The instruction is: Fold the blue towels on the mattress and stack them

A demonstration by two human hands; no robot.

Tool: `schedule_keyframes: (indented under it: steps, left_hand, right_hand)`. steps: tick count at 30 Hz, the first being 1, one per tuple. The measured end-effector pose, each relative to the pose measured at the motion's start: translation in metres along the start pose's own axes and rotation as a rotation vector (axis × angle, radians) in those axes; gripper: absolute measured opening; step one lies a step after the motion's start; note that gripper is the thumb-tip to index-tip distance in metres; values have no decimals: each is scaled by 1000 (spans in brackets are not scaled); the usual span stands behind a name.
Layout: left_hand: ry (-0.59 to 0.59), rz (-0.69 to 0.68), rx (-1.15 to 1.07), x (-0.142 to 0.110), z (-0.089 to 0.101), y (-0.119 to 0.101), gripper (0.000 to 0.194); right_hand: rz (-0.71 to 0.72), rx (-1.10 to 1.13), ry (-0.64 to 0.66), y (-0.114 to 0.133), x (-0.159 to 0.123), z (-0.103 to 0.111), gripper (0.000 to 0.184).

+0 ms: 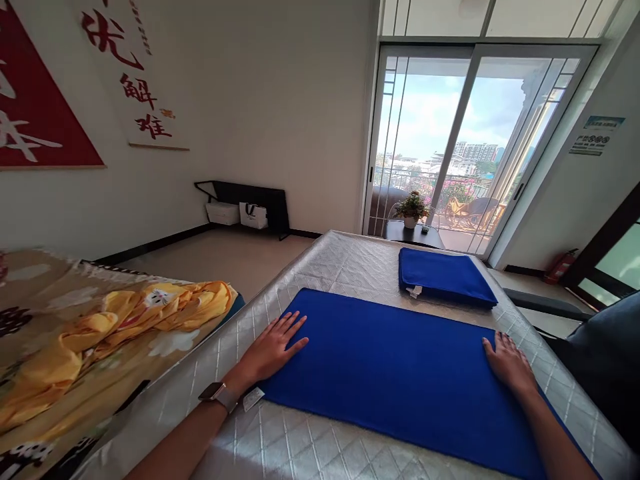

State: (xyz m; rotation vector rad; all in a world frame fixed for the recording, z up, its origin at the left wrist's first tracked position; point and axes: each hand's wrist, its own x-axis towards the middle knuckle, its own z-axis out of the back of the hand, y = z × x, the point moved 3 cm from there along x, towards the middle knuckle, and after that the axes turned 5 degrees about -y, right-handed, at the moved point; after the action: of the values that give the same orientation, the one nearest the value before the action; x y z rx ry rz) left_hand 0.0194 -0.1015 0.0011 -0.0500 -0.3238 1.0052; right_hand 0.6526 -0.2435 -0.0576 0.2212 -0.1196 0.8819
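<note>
A blue rectangular cloth (pixel 390 373) lies spread flat across the quilted silver mattress (pixel 300 440). My left hand (pixel 273 350), with a watch on its wrist, rests on the cloth's left edge, fingers stretched out. On the cloth's right edge lies my right hand (pixel 511 363), its fingers extended and the palm down. Neither hand grips anything. A white label (pixel 253 399) sticks out at the cloth's near left corner. Farther back on the mattress is a folded blue cloth (pixel 447 275) with a white tag at its near left corner.
To the left is a surface with a patterned blanket (pixel 175 343) and a crumpled yellow cloth (pixel 165 310). A black bench (pixel 263 200) stands against the far wall. Beyond the mattress are a potted plant (pixel 411 208) and sliding glass doors (pixel 475 147). A dark chair (pixel 607 353) stands at right.
</note>
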Motion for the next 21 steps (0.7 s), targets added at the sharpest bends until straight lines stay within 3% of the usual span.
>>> schedule_keyframes:
  steps: [9,14,17,19,21]
  left_hand:
    - [3,-11,6,1,-2,-1,67]
    - [-21,-29,9,1,-6,0,69]
    - [-28,-28,7,1,-8,1,70]
    - [-34,-30,-1,1,-9,2,71]
    - [-36,-31,-11,1,-10,3,71]
  right_hand:
    - [-14,22,7,-3,1,0,89]
    - [-61,-22,54,5,-4,11,85]
    - [-97,-78,-2,45,-20,28,79]
    - [-24,-90,-29,98,-40,40,76]
    - [167,-45,17,167,-68,51,75]
